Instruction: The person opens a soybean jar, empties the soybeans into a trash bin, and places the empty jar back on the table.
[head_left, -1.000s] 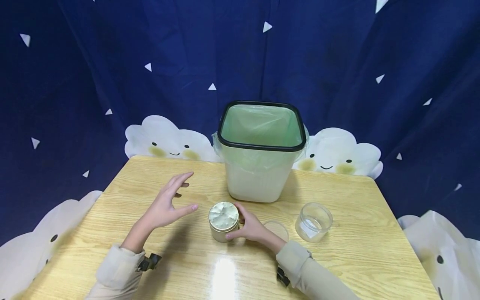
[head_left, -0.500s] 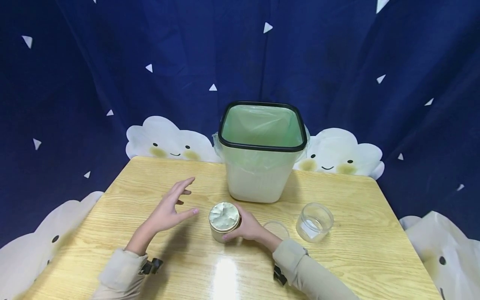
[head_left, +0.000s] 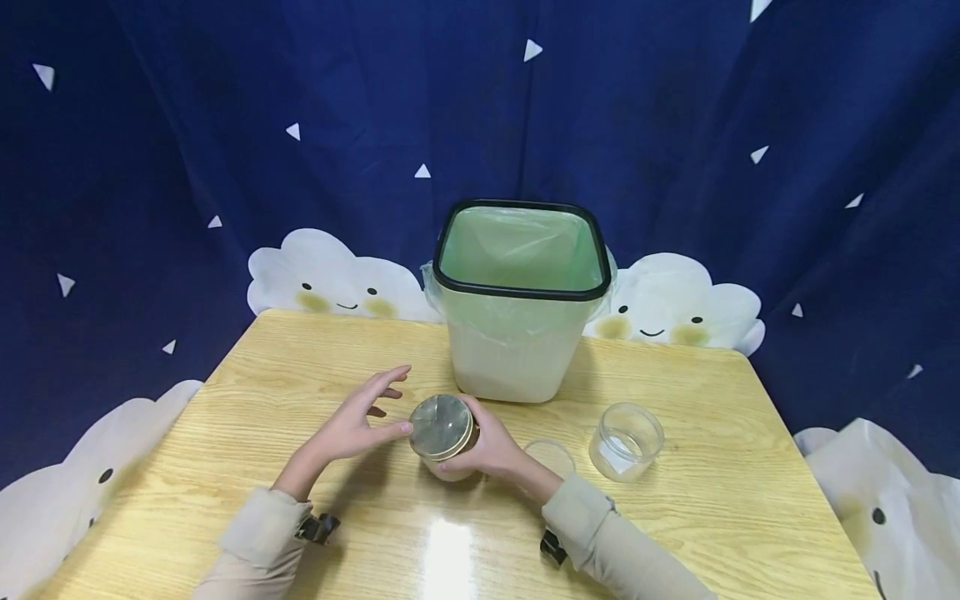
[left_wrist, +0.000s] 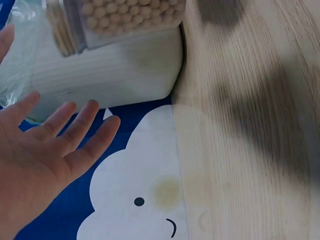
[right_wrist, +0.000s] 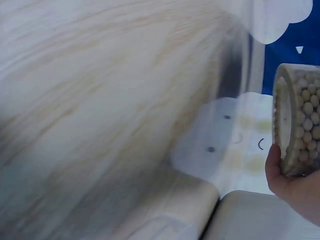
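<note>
My right hand [head_left: 491, 446] grips a clear jar [right_wrist: 306, 120] from its right side, thumb and fingers around it. Small round beige balls fill the jar, and its round metallic top [head_left: 440, 427] faces up and tilts a little. The jar appears held off the table, its base visible in the right wrist view. My left hand [head_left: 356, 427] is just left of the jar, fingers spread, the thumb tip by the rim of the top; whether it touches is unclear. In the left wrist view that hand [left_wrist: 47, 150] holds nothing.
Behind the jar stands a white bin [head_left: 506, 354] with a black rim and pale green liner. Right of my right hand are an uncovered clear container [head_left: 627, 442] and a flat translucent disc [head_left: 551, 454], partly behind the wrist. They sit on a wooden table [head_left: 720, 500].
The jar has risen and tipped slightly left in my right hand; its top now looks smooth and darker, where it looked crinkled and pale. My left hand has moved right, closer to it.
</note>
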